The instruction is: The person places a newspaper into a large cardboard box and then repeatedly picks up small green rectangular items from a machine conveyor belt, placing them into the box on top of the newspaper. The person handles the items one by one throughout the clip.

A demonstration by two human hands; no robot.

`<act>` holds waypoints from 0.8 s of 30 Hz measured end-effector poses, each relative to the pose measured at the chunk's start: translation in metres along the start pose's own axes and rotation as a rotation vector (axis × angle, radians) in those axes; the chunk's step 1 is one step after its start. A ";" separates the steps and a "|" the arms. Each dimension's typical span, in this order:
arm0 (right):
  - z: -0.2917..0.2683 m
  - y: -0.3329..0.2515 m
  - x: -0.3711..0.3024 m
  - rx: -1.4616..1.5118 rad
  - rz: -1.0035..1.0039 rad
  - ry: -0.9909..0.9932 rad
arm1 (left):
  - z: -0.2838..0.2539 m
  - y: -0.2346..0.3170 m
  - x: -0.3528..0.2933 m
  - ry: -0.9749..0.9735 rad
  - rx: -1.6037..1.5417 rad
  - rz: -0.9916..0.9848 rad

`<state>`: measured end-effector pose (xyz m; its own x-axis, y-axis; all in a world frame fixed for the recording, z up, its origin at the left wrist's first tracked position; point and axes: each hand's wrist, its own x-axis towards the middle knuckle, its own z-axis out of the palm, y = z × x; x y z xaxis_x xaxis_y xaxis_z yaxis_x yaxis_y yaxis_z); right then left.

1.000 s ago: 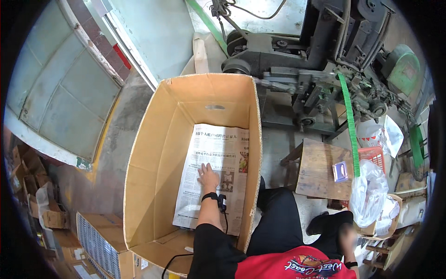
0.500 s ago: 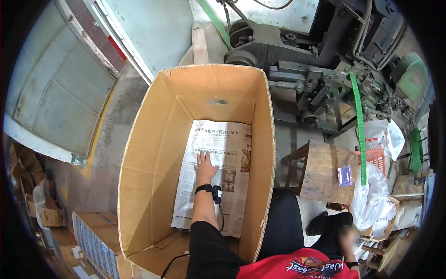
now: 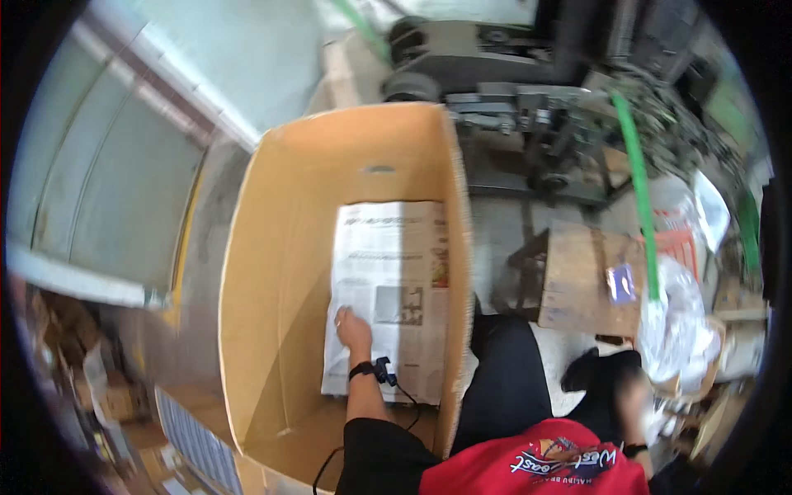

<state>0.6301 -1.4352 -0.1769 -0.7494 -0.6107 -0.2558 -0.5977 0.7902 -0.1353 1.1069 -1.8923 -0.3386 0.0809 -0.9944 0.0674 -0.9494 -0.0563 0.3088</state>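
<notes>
Inside a tall open cardboard box (image 3: 272,247), my left hand (image 3: 355,334) is over the left part of a newspaper sheet (image 3: 363,239) lying on the box bottom. Its fingers are curled in and pressed together; whether they pinch anything is hidden. A black band with a small device and a cable (image 3: 382,371) sits at the left wrist. My right hand (image 3: 634,400) is low at the right, beside my bent leg, and too blurred to show its fingers.
Dark machinery (image 3: 528,124) stands beyond the box, with a green strap (image 3: 639,181) hanging from it. A wooden stool (image 3: 577,280) carries a small purple item (image 3: 620,283). Plastic bags (image 3: 676,322) lie at right; cartons (image 3: 198,421) stand at lower left.
My left hand has slid back toward me over the newspaper, its spread fingers now curled in. The view has shifted slightly. My right hand stays beside the leg.
</notes>
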 end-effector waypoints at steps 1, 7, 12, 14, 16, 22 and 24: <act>-0.005 -0.007 0.008 0.028 -0.054 0.029 | 0.020 -0.029 -0.008 0.101 -0.003 0.114; -0.041 0.005 0.028 0.266 0.007 0.081 | 0.009 0.009 0.004 -0.167 0.088 -0.084; -0.087 -0.014 0.088 0.569 0.074 0.229 | -0.034 0.028 0.074 -0.234 -0.046 0.084; -0.074 -0.029 0.124 0.541 -0.186 0.381 | -0.050 0.001 0.125 -0.229 -0.186 0.143; -0.063 -0.033 0.136 0.484 -0.077 0.352 | -0.113 0.114 0.124 -0.314 -0.271 0.090; -0.036 -0.062 0.173 0.321 -0.334 0.516 | -0.301 0.294 0.070 -0.310 -0.769 0.387; -0.030 -0.058 0.178 0.292 -0.322 0.547 | -0.342 0.371 0.011 -0.368 -0.736 0.551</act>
<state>0.5228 -1.5916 -0.1855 -0.6296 -0.6945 0.3482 -0.7704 0.5006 -0.3948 0.8595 -1.8938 0.1007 -0.5332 -0.8377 0.1181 -0.3906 0.3676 0.8440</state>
